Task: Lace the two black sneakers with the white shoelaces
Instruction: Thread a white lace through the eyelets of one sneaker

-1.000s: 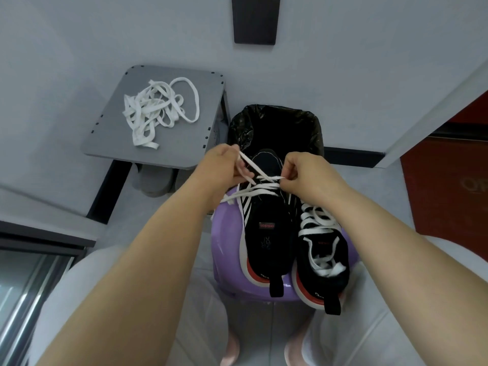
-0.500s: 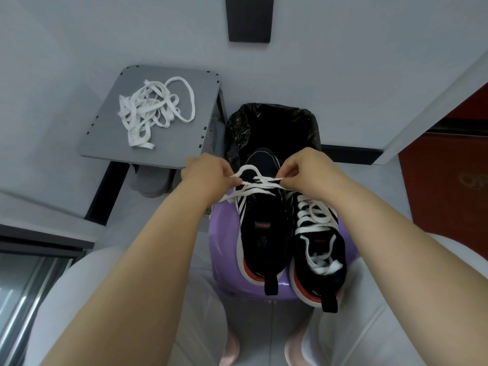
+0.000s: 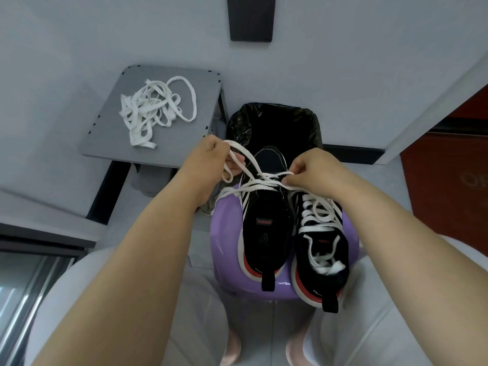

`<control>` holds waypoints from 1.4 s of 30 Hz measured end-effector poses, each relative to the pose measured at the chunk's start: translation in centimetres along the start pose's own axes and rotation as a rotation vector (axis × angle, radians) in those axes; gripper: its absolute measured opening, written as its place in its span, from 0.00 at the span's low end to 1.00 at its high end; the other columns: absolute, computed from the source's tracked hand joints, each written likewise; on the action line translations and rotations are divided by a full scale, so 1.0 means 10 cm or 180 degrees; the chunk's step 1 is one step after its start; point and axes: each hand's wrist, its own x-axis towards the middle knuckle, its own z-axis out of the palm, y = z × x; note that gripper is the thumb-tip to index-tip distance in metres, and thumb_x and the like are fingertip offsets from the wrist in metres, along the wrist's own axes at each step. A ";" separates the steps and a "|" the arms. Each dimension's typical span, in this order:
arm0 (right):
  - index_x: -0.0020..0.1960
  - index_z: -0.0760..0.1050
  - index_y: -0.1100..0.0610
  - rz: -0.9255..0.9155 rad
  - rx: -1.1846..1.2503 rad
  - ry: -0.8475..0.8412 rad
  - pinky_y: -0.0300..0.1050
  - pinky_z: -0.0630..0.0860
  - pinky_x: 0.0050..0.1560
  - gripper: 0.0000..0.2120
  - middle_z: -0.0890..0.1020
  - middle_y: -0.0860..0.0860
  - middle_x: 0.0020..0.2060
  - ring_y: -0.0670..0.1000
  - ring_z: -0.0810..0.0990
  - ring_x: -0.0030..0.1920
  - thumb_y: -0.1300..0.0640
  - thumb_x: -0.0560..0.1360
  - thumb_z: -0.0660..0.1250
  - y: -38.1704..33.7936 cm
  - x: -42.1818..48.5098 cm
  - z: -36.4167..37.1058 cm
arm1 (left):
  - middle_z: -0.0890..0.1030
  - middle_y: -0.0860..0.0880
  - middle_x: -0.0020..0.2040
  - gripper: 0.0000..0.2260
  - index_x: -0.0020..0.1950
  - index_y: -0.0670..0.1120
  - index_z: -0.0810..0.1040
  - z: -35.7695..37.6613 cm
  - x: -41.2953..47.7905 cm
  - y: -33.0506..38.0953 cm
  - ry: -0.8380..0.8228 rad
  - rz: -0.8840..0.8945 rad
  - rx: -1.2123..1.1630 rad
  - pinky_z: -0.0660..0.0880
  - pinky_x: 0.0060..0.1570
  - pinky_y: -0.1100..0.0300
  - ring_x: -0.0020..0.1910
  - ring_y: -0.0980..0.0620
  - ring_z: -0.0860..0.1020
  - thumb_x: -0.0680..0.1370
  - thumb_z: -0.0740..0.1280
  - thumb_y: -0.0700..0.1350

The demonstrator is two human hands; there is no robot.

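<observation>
Upper left of frame: spare white laces in a tangle on the grey tabletop, nothing touching them. Centre-left: left hand, grip closed round one end of the working white shoelace, a loop hanging off the fingers. The lace crosses the lowest eyelets of the unlaced black sneaker, centre frame, on a purple stool, toe toward a black-lined bin. Next: right hand, grip pinching the other lace end at the sneaker's edge. Far right on the stool: second black sneaker, touching the first, laced, ends loose in the collar. Handling: the lace is flat, soft, light and floppy, so it likely buckles at an eyelet; best to hold it just behind the tip. The sneaker is light and may slide under a pull.
</observation>
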 end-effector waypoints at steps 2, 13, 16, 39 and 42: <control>0.43 0.81 0.61 0.0063 0.0029 0.0000 0.38 0.69 0.33 0.10 0.78 0.49 0.33 0.47 0.75 0.34 0.53 0.71 0.72 0.01 0.01 -0.01 | 0.71 0.48 0.33 0.09 0.41 0.44 0.65 -0.01 0.02 0.01 0.0115 -0.0036 -0.0400 0.76 0.41 0.56 0.28 0.54 0.72 0.81 0.52 0.38; 0.47 0.74 0.53 -0.0008 0.0197 0.0317 0.42 0.72 0.39 0.04 0.81 0.49 0.40 0.49 0.78 0.43 0.56 0.73 0.68 0.03 0.02 0.02 | 0.64 0.43 0.64 0.19 0.64 0.50 0.67 -0.11 0.02 -0.07 0.0535 0.0547 0.3093 0.63 0.62 0.51 0.63 0.41 0.64 0.74 0.64 0.43; 0.49 0.75 0.53 -0.0045 0.0424 -0.0011 0.38 0.70 0.37 0.09 0.79 0.47 0.39 0.46 0.77 0.40 0.54 0.72 0.71 0.03 0.01 0.04 | 0.56 0.49 0.73 0.18 0.61 0.58 0.73 0.02 -0.04 -0.11 0.0168 0.1141 0.3424 0.51 0.70 0.50 0.72 0.44 0.52 0.73 0.67 0.44; 0.58 0.74 0.52 -0.0196 -0.0630 0.0430 0.49 0.69 0.58 0.16 0.71 0.51 0.51 0.54 0.73 0.55 0.58 0.71 0.69 0.13 -0.03 -0.14 | 0.79 0.52 0.41 0.08 0.45 0.46 0.69 -0.03 0.00 0.01 0.0330 0.0384 0.0899 0.74 0.44 0.60 0.43 0.53 0.77 0.82 0.54 0.42; 0.52 0.74 0.53 -0.0677 -0.0211 0.0830 0.41 0.64 0.50 0.13 0.69 0.49 0.47 0.49 0.69 0.51 0.60 0.69 0.71 0.08 -0.04 -0.13 | 0.77 0.50 0.37 0.10 0.43 0.47 0.67 0.04 -0.04 0.05 0.0393 0.0473 0.0002 0.76 0.50 0.55 0.41 0.50 0.77 0.83 0.52 0.41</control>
